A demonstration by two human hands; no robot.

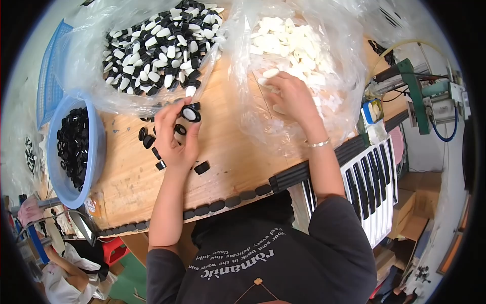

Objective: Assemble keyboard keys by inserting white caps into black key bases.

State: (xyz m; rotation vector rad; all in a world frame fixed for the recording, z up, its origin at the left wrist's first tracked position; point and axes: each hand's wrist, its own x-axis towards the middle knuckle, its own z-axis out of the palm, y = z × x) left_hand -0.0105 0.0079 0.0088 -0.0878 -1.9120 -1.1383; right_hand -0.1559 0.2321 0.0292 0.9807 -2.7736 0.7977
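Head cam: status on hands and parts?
Left hand pinching black oval ring. Right hand inside bag of white inserts. Loose black rings under left hand.

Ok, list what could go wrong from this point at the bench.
1. The left hand pinches the black ring with a white insert by the fingertips; it might slip and drop among the loose black rings on the wooden table.
2. The right hand digs in the clear bag of white inserts; the thin plastic could snag or spill pieces.
3. Black pieces lining the table edge could get knocked off.

Left hand (174,134) raised, fingers pinched; right hand (293,96) extended forward, palm down.
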